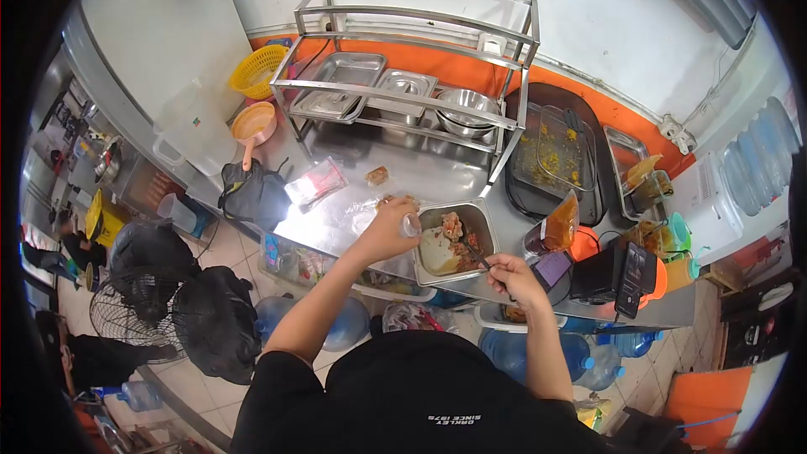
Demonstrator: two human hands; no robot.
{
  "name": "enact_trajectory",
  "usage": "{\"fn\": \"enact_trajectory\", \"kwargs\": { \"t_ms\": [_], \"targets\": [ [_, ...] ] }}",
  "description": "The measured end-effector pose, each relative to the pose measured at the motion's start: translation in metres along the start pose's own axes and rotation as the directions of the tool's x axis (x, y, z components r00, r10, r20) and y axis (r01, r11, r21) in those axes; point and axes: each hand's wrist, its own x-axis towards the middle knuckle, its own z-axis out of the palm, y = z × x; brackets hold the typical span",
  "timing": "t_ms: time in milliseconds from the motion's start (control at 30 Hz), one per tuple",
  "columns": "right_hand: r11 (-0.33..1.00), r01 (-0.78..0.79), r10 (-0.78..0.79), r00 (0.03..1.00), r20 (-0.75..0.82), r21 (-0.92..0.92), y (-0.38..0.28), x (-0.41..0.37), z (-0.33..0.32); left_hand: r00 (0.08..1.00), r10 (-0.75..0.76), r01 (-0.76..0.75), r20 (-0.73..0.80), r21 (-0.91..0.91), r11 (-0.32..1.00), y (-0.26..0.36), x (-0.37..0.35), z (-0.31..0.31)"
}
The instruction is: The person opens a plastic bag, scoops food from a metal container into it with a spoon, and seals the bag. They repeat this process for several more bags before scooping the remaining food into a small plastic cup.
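Left hand (388, 235): fingers wrapped around a small clear cup (410, 225), at the pan's left edge; can't tell if cup touches the rim.
Right hand (514, 280): grip clamped on the spoon (477, 255) handle, just off the pan's near right corner.
Spoon: tilted, far end down in the food.
Pan (485, 220): metal, on the surface (429, 166) near its front edge, in front of the person.
Food (454, 225): chunky, reddish, heaped at the pan's far side and smeared to the right; pale residue elsewhere.
Behind left hand: clear plastic (361, 217), partly hidden by the hand; small packet (377, 176) beyond it.
Farther left: black bag (252, 193), orange saucepan (254, 124), yellow basket (259, 73).
Back: metal rack (395, 102), lidded tray and bowls within its frame; limits space behind the pan.
Right side: sauce bag (561, 223) upright near the pan; dark tray (551, 151) with yellow scraps behind it; phone (632, 282) leaning on a black box (601, 276).
Crowding: sauce bag and black box flank the right hand's outer side.
Floor: water jugs (345, 322) below, fan (147, 307) at left.
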Motion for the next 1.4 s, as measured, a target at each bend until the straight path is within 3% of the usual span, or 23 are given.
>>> {"fn": "enact_trajectory", "kwargs": {
  "t_ms": [67,133,167,233,300,367,400,467,500,567,633,667,700,733,800,933,1000,1133,1200,1267,1333,1400],
  "targets": [
    [0.998,0.007,-0.007,1.000,-0.009,-0.062,-0.008,0.001,-0.011,0.997,0.069,-0.071,0.035,0.060,0.996,0.006,0.010,0.003],
    [0.986,0.044,-0.050,0.998,-0.029,-0.163,-0.022,-0.001,-0.012,0.974,0.127,-0.182,0.189,0.313,0.932,0.016,0.017,0.004],
    [0.986,0.044,-0.050,0.998,-0.033,-0.162,-0.027,0.000,-0.015,0.973,0.129,-0.185,0.191,0.311,0.932,0.018,0.020,0.008],
    [0.934,0.064,-0.052,0.998,0.046,-0.352,-0.038,0.001,-0.022,0.953,0.171,-0.265,0.252,0.409,0.873,0.021,0.026,0.014],
    [0.917,0.052,-0.037,0.998,0.046,-0.394,-0.048,0.004,-0.022,0.940,0.161,-0.281,0.302,0.409,0.868,0.026,0.030,0.019],
    [0.804,0.208,-0.219,0.975,0.049,-0.557,-0.053,0.008,-0.018,0.925,0.149,-0.294,0.350,0.410,0.864,0.030,0.031,0.026],
    [0.803,0.209,-0.219,0.974,0.051,-0.558,-0.058,0.007,-0.012,0.920,0.162,-0.299,0.356,0.373,0.878,0.031,0.030,0.030],
    [0.422,0.295,-0.481,0.874,0.063,-0.857,-0.072,0.000,0.008,0.916,0.173,-0.301,0.361,0.336,0.892,0.030,0.030,0.036],
    [0.422,0.295,-0.481,0.875,0.064,-0.858,-0.076,-0.002,0.017,0.918,0.152,-0.266,0.366,0.283,0.921,0.030,0.030,0.039],
    [0.117,0.235,-0.591,0.797,0.122,-0.965,-0.081,-0.007,0.035,0.919,0.132,-0.229,0.372,0.229,0.946,0.028,0.029,0.042],
    [0.049,0.197,-0.584,0.801,0.132,-0.979,-0.085,-0.011,0.046,0.952,0.109,-0.139,0.286,0.087,0.987,0.026,0.028,0.043],
    [-0.026,0.186,-0.618,0.770,0.162,-0.982,-0.086,-0.012,0.047,0.953,0.108,-0.138,0.284,0.088,0.987,0.024,0.026,0.045],
    [-0.099,0.169,-0.648,0.737,0.193,-0.981,-0.087,-0.013,0.049,0.978,0.094,-0.091,0.185,-0.024,0.996,0.023,0.023,0.047],
    [-0.101,0.169,-0.648,0.737,0.194,-0.980,-0.090,-0.014,0.051,0.994,0.067,-0.055,0.088,-0.141,0.989,0.022,0.020,0.050],
    [-0.021,0.157,-0.685,0.717,0.129,-0.987,-0.095,-0.017,0.055,1.000,0.001,-0.001,0.004,-0.196,0.981,0.026,0.013,0.059],
    [0.000,0.110,-0.691,0.718,0.079,-0.994,-0.087,-0.014,0.062,0.963,-0.138,0.068,-0.230,-0.289,0.955,0.033,0.005,0.069],
    [0.170,0.080,-0.668,0.742,-0.055,-0.982,-0.094,-0.020,0.065,0.948,-0.184,0.095,-0.260,-0.321,0.942,0.039,0.005,0.067],
    [0.160,0.121,-0.651,0.759,-0.013,-0.980,-0.086,-0.022,0.075,0.934,-0.197,0.101,-0.298,-0.309,0.946,0.029,0.004,0.068],
    [0.123,0.030,-0.626,0.778,-0.054,-0.992,-0.091,-0.026,0.071,0.933,-0.204,0.099,-0.297,-0.332,0.938,0.023,0.004,0.070],
    [0.143,0.054,-0.633,0.773,-0.049,-0.988,-0.089,-0.025,0.070,0.935,-0.205,0.098,-0.291,-0.345,0.933,0.020,0.004,0.068],
    [0.146,0.067,-0.644,0.764,-0.043,-0.987,-0.088,-0.025,0.070,0.921,-0.326,0.219,-0.212,-0.410,0.885,0.026,0.004,0.068],
    [0.155,0.073,-0.644,0.763,-0.045,-0.985,-0.089,-0.025,0.069,0.926,-0.289,0.181,-0.242,-0.388,0.904,0.029,0.004,0.066]
  ]
}}
